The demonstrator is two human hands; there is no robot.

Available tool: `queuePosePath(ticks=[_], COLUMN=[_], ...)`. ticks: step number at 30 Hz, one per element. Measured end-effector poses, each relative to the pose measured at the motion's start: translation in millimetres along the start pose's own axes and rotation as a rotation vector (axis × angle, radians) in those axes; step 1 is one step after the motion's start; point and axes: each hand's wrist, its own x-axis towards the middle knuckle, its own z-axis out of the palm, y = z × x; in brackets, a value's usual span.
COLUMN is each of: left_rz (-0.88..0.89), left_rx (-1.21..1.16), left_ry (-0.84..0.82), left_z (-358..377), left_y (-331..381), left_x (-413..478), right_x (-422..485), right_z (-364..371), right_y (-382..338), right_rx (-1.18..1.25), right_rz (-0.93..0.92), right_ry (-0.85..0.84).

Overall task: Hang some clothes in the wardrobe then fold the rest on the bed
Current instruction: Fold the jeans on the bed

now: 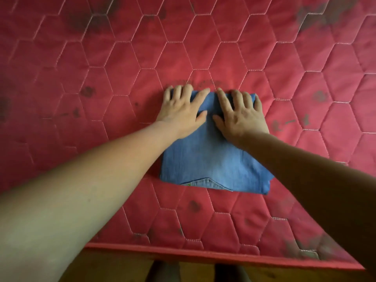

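A folded blue denim garment (209,161) lies flat on the red quilted mattress (203,47), a stitched seam showing along its near edge. My left hand (182,110) rests palm down on the garment's far left corner with its fingers spread, some reaching past the cloth onto the mattress. My right hand (241,115) lies palm down on the far right corner, fingers straight and pressing the fabric. The two hands sit side by side, thumbs almost touching. The far edge of the garment is partly hidden under both hands.
The mattress has hexagon stitching and dark stains across it. Its near edge (203,253) runs along the bottom, with a brown floor (114,269) and my dark feet below it. No other clothes or wardrobe are in view.
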Motion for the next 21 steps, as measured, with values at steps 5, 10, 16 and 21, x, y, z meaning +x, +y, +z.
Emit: queuePosePath(ticks=[5,10,16,21], left_rz=[0.083,0.038,-0.042,0.072], left_rx=[-0.271,-0.358,-0.544,-0.332], left_ry=[-0.6,-0.941,-0.381,0.311], left_z=[-24.5,-40.9,-149.1,-184.5], left_y=[-1.0,14.7,-21.3,-39.6], left_x=[-54.0,-91.6,-46.6,-32.5], right_x=[-59.3,-74.9,-10.2,8.0], right_z=[-33.7,-63.8,-188.1,-230.1], right_y=[-10.0,-27.9,7.7,17.3], right_rx=[-0.071,0.114,0.082,-0.083], right_rz=[-0.076,-0.059,-0.103,-0.19], right_ry=[-0.466,-0.979,-0.527,0.093])
